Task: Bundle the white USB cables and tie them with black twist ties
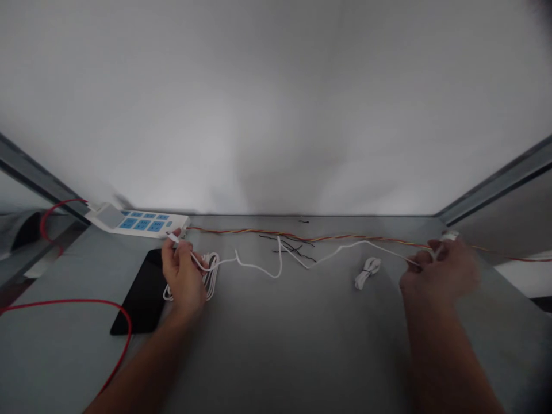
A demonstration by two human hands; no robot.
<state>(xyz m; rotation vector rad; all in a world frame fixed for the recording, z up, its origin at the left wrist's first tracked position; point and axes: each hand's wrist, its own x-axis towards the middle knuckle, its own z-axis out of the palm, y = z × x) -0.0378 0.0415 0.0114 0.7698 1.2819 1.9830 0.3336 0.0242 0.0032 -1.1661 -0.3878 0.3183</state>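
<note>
A kinked white charging cable [259, 267] runs loosely across the grey surface between my two hands. My left hand [184, 279] pinches one end of it, with the white connector pointing up and left. Behind that hand lies a coiled white cable [211, 282], partly covered by my fingers. On the right, my right hand [442, 267] is closed on the cable's other part; a white piece, perhaps a plug, shows above the fingers, slightly blurred. Left of my right hand rests a tied bundle of white cable [368, 272].
A white power strip [144, 223] with blue sockets stands at the back left. A black tablet or phone [142, 296] lies below it. Twisted orange and yellow wires [353, 236] run along the wall, with several black ties [293, 247] nearby. A red cable [77, 301] loops at left.
</note>
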